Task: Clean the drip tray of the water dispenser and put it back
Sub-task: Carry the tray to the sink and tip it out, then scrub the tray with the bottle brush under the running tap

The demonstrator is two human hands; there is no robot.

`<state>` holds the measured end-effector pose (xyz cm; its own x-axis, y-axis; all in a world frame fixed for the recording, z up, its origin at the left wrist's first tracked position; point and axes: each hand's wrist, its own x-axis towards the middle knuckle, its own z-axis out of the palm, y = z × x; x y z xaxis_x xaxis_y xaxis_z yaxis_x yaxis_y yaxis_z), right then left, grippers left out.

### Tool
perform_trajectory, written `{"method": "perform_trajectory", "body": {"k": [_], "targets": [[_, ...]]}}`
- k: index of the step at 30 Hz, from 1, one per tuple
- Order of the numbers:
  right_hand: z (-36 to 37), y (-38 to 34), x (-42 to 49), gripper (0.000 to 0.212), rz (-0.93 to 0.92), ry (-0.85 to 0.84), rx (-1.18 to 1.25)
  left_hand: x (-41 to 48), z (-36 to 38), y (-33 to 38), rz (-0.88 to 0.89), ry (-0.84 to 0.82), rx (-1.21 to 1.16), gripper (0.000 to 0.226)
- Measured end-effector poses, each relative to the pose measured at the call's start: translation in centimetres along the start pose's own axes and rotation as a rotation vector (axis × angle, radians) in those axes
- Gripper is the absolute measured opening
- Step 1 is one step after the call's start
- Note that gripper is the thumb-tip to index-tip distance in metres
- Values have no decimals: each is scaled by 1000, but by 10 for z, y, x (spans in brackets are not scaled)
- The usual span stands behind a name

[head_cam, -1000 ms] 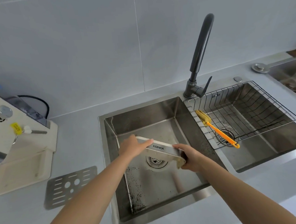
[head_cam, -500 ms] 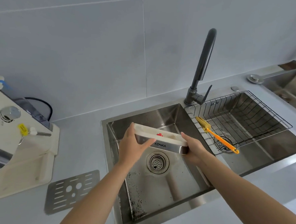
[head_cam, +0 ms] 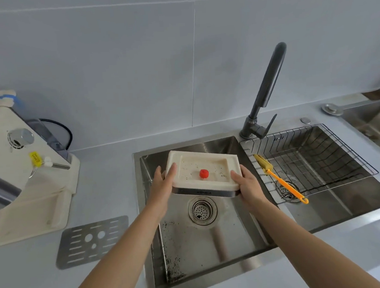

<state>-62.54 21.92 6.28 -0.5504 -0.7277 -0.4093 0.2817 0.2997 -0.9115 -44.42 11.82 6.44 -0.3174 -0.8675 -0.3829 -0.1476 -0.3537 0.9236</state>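
The cream drip tray (head_cam: 210, 162) with a silver front strip is held level over the left sink basin (head_cam: 204, 243). Its inside faces up, speckled with dark bits, and a small red float (head_cam: 204, 173) sits in the middle. My left hand (head_cam: 163, 185) grips the tray's left end. My right hand (head_cam: 248, 186) grips its right end. The cream water dispenser (head_cam: 19, 176) stands on the counter at far left. The tray's metal grille (head_cam: 91, 241) lies flat on the counter in front of the dispenser.
A dark tap (head_cam: 264, 94) rises behind the sinks. The right basin holds a wire basket (head_cam: 319, 158) with an orange-handled brush (head_cam: 280, 180). Dark specks lie on the left basin's floor near its drain (head_cam: 202, 210). Another steel sink (head_cam: 374, 119) is at far right.
The tray went from tipped on edge down in the basin to raised and level with its inside facing up. Both hands stayed on its ends.
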Motion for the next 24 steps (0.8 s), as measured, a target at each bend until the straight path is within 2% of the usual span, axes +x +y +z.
{"method": "perform_trajectory", "body": {"k": [3,7,10,15,20,24], "targets": [[-14,-2,7,35,-46,-37,-22,-1,7,5,-92,-59,-79,80],[-36,-2,20,33,-87,-128,-21,2,31,-1,-163,36,-97,37],[-59,-2,31,32,-96,-186,-36,3,58,-5,-196,105,-120,20],[-100,-6,51,38,-112,-253,-156,7,101,-12,-169,189,-156,15],[-127,-17,73,29,-74,-329,-283,6,126,-17,-160,263,-166,15],[-137,-46,102,55,-33,-276,-309,6,134,-13,-170,292,-165,15]]}}
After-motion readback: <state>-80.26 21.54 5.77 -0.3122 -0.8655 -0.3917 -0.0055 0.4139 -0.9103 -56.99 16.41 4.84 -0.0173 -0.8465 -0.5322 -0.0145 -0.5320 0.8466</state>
